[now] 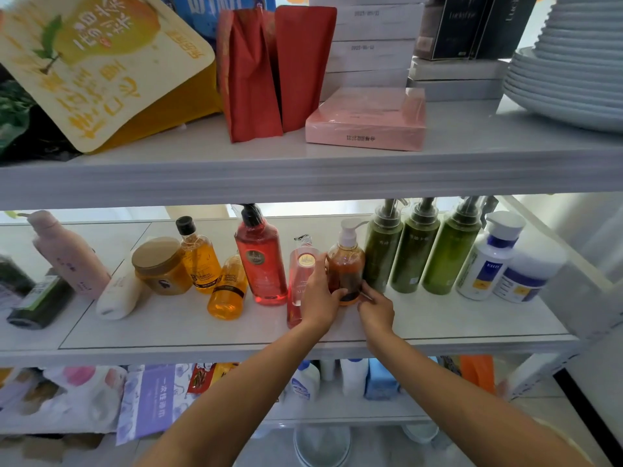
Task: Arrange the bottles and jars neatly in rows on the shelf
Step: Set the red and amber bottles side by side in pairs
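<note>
On the middle shelf (pixel 202 332), a brown pump bottle (pixel 347 264) with a white pump stands upright. My left hand (pixel 318 294) grips its left side, and my right hand (pixel 376 308) touches its base from the right. Right of it stand three green pump bottles (pixel 413 254) in a row, then a white-and-blue bottle (pixel 485 261) and a white-and-blue jar (pixel 526 278). Just left of my left hand stands a slim pink bottle (pixel 298 274), then a red pump bottle (pixel 261 257), two amber bottles (pixel 199 257), and an amber jar (pixel 161 267) with a gold lid.
Further left a white tube (pixel 118 291), a pink bottle (pixel 70 257) and a dark green bottle (pixel 40 305) lie tilted. The upper shelf (pixel 303 176) holds red pouches, a pink box and stacked white plates (pixel 573 79). Packets and white bottles fill the lower shelf.
</note>
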### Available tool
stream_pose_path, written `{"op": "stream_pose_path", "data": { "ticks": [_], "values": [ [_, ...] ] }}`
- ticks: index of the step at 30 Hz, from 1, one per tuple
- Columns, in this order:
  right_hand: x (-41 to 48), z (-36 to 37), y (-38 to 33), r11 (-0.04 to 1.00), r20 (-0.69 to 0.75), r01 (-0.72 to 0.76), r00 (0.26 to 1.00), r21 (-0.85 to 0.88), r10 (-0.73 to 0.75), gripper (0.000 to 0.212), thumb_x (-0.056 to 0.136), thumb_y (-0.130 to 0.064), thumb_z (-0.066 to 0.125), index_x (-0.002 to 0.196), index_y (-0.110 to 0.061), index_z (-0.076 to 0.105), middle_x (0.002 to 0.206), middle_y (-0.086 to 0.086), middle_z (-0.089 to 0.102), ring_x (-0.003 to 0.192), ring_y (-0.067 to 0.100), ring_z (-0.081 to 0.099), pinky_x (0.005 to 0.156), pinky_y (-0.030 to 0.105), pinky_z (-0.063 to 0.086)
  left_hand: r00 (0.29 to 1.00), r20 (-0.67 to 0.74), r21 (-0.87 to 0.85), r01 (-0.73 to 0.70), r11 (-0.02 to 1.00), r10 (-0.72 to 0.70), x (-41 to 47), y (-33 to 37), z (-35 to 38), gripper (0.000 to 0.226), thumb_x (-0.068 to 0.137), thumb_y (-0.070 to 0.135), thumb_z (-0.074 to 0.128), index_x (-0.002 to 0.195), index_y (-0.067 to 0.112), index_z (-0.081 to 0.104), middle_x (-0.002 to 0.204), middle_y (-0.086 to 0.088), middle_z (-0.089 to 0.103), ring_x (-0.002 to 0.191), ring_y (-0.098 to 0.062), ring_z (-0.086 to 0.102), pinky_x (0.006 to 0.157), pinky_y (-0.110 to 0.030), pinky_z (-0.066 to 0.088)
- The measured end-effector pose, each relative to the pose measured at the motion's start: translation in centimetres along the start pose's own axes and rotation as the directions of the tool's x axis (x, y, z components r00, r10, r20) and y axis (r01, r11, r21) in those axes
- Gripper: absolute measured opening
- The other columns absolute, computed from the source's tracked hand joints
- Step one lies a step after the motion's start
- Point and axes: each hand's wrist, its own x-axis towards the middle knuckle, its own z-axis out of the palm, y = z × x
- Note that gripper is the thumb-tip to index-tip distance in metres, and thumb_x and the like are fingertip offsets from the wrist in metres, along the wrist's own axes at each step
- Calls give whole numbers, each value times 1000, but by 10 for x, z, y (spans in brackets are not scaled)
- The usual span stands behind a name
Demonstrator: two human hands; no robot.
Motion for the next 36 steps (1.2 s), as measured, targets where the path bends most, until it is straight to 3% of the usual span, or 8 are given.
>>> {"op": "stream_pose_path", "data": {
  "ticks": [9, 15, 25, 28, 31, 33, 36],
  "values": [
    [-4, 8, 1, 998, 8, 18, 1000, -58, -17, 37, 96, -8, 43, 129, -18, 57, 133, 6, 57, 122, 25, 50, 101, 29, 39, 999, 34, 29, -8, 1000, 7, 3, -5, -4, 79, 85, -1, 62, 148, 20, 21, 142, -9, 47, 131, -24, 46, 104, -33, 40],
    [-3, 4, -1, 999, 34, -17, 999, -43, 18, 40, 96, -5, 43, 132, -18, 54, 135, 4, 56, 125, 24, 48, 102, 28, 38, 999, 27, 77, 16, 997, -18, 6, -4, 3, 88, 82, 12, 70, 149, 20, 14, 142, -8, 48, 128, -25, 49, 103, -40, 42],
    [-3, 9, -5, 998, 26, -59, 998, 0, 59, 43, 94, -1, 44, 133, -17, 54, 132, 4, 57, 121, 21, 51, 98, 27, 39, 998, 52, 20, 16, 1000, -17, 18, -5, 2, 74, 82, 7, 69, 142, 18, 27, 136, -8, 52, 126, -25, 50, 102, -38, 43],
    [-4, 12, 1, 995, -16, -100, 995, -28, 99, 38, 92, -5, 47, 126, -15, 58, 127, 5, 60, 116, 24, 54, 101, 34, 43, 1000, -3, 18, -4, 1000, 4, 9, -8, 0, 68, 81, 5, 69, 140, 15, 36, 134, -7, 54, 126, -22, 49, 103, -28, 38],
    [-6, 19, 5, 991, -21, -92, 996, -94, 90, 26, 88, -12, 54, 112, -16, 61, 115, 9, 65, 103, 27, 59, 97, 44, 49, 985, -166, 29, -36, 999, 41, -9, -22, -5, 42, 87, 7, 61, 127, 11, 51, 125, -7, 58, 119, -21, 52, 96, -19, 36],
    [-8, 25, 4, 986, -14, -109, 994, -126, 108, 15, 87, -20, 58, 101, -15, 60, 99, 8, 67, 90, 25, 61, 91, 44, 52, 956, -289, 54, -40, 998, 54, -21, -35, -9, 24, 91, 12, 57, 115, 12, 58, 114, -5, 60, 110, -21, 55, 93, -22, 41],
    [-11, 32, 3, 967, 33, -129, 990, -222, 140, 22, 88, -30, 60, 95, -10, 64, 71, 4, 60, 66, 20, 58, 79, 39, 56, 921, -372, 63, 153, 986, -119, -28, -54, -18, 21, 90, 23, 58, 109, 16, 55, 108, 1, 54, 104, -17, 50, 91, -32, 46]
  ]
}}
